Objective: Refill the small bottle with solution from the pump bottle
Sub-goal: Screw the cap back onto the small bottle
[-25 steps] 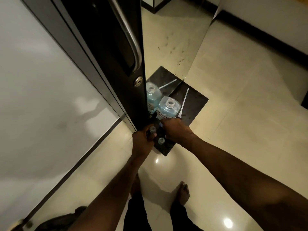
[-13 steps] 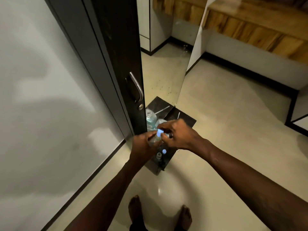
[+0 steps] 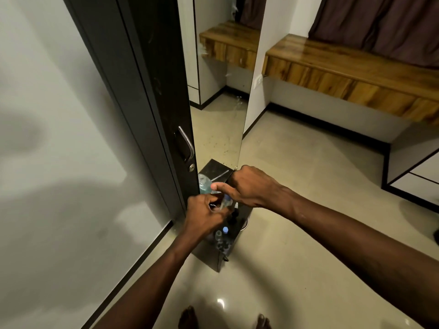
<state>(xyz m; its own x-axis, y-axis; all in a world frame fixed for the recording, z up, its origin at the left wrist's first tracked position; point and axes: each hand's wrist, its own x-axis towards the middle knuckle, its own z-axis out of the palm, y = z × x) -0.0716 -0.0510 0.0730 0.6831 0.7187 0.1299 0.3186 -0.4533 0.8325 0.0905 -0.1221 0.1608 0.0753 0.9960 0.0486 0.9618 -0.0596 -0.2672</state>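
My left hand (image 3: 206,214) is closed around a small clear bottle (image 3: 224,202) held above a low black stand (image 3: 210,255). The bottle's blue top shows between the two hands. My right hand (image 3: 247,186) pinches that top from above with thumb and forefinger. The large bottle of blue liquid (image 3: 203,185) stands at the far end of the stand, mostly hidden behind my hands, beside its reflection in the mirror. Two more small bottles (image 3: 222,233), one with a blue cap, stand on the near part of the stand.
A dark door (image 3: 164,110) with a metal handle (image 3: 187,144) rises left of the stand, a tall mirror (image 3: 221,91) just beyond it. A wooden shelf (image 3: 351,70) runs along the right wall. Glossy beige floor surrounds the stand; my bare feet (image 3: 188,318) show at the bottom.
My head has risen, so the stand looks smaller and farther. Both hands lifted from the stand with the small bottle, and the right hand now works at its top.
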